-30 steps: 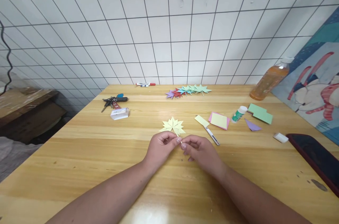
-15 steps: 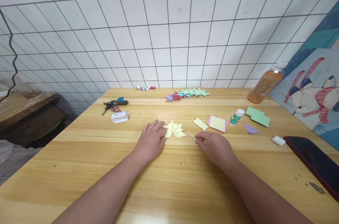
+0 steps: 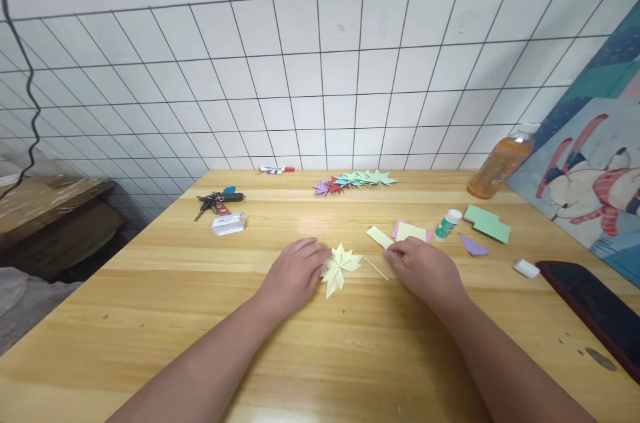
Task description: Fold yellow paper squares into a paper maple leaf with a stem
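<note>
A pale yellow folded-paper leaf (image 3: 341,265) with pointed lobes lies flat on the wooden table. My left hand (image 3: 296,276) is closed at its left edge, thumb and fingers over the paper there. To the leaf's right rests a thin yellow paper stick (image 3: 377,269), touched by neither hand. My right hand (image 3: 425,269) has its fingertips closed on the near end of a pale yellow paper strip (image 3: 379,236). Its fingers also partly cover a stack of yellow and pink paper squares (image 3: 411,231).
At the back lie several coloured paper leaves (image 3: 367,178) and markers (image 3: 277,170). Keys (image 3: 220,198) and a small white box (image 3: 229,223) sit left. On the right are a glue stick (image 3: 448,225), green paper (image 3: 486,223), an eraser (image 3: 527,268), a bottle (image 3: 500,166) and a phone (image 3: 590,309).
My right hand has let go of the thin stick, now on the table, and moved right to the paper strip. The leaf has shifted nearer and turned, showing more lobes.
</note>
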Motion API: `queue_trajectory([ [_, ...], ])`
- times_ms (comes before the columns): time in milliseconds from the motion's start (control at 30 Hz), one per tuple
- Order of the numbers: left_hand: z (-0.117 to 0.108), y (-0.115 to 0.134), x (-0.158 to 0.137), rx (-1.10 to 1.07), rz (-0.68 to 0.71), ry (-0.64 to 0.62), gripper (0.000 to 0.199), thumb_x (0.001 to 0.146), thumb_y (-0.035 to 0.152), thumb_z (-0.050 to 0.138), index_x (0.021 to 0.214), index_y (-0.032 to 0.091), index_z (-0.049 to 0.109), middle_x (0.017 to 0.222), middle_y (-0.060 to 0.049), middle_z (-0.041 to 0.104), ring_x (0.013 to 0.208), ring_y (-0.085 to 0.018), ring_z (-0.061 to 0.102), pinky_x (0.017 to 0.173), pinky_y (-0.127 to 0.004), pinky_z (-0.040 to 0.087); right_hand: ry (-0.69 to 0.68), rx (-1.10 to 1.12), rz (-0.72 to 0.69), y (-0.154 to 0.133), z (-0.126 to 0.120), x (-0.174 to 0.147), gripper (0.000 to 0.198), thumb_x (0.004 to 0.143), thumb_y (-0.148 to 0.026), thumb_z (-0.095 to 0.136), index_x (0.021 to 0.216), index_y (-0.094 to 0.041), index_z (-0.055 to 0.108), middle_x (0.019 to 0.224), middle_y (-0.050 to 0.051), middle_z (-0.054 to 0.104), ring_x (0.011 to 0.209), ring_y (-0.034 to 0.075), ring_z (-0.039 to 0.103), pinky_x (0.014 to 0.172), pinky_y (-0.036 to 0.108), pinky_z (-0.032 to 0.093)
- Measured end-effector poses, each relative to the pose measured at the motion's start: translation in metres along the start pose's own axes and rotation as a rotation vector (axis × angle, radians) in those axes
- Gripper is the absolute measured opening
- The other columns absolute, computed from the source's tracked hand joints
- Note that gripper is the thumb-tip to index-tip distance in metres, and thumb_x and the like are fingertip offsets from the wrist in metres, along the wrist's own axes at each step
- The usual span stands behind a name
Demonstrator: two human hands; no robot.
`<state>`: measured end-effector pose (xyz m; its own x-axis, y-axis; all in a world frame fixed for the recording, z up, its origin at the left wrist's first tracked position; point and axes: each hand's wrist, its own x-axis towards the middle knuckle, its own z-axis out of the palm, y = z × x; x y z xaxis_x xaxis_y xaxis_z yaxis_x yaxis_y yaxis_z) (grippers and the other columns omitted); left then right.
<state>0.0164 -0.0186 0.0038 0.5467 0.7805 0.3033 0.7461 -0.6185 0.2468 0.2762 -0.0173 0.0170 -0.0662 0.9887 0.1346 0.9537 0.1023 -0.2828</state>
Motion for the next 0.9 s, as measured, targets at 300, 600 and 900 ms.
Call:
queue_trajectory([
  [300,0.002,0.007,-0.004,0.045,-0.013,-0.15,0.021,0.085,0.03,0.05,0.104,0.026,0.06,0.105,-0.001,0.065,0.102,-0.021,0.055,0.101,-0.046,0.027,0.101,-0.059,-0.243,0.009,0.025,0.016,0.033,0.083,-0.027,0.051,0.115,-0.022,0.059,0.101,0.004,0.068,0.093,0.024,0.053,0.074,0.033,0.041],
  [600,0.004,0.011,-0.004,-0.032,-0.051,-0.1,0.019,0.078,0.035,0.06,0.091,0.022,0.064,0.096,-0.004,0.063,0.091,-0.021,0.056,0.081,-0.035,0.043,0.449,0.143,-0.223,0.021,0.015,0.015,0.02,0.081,-0.029,0.052,0.096,-0.023,0.063,0.097,0.005,0.065,0.094,0.023,0.054,0.084,0.038,0.039],
  [900,0.008,0.007,-0.005,-0.077,0.004,-0.115,0.03,0.08,0.034,0.057,0.109,0.024,0.06,0.114,-0.005,0.061,0.106,-0.021,0.053,0.092,-0.037,0.04,0.941,0.414,0.476,0.055,0.017,0.027,0.068,0.067,-0.031,0.06,0.124,-0.017,0.025,0.128,0.017,0.035,0.11,0.027,0.042,0.084,0.039,0.04],
])
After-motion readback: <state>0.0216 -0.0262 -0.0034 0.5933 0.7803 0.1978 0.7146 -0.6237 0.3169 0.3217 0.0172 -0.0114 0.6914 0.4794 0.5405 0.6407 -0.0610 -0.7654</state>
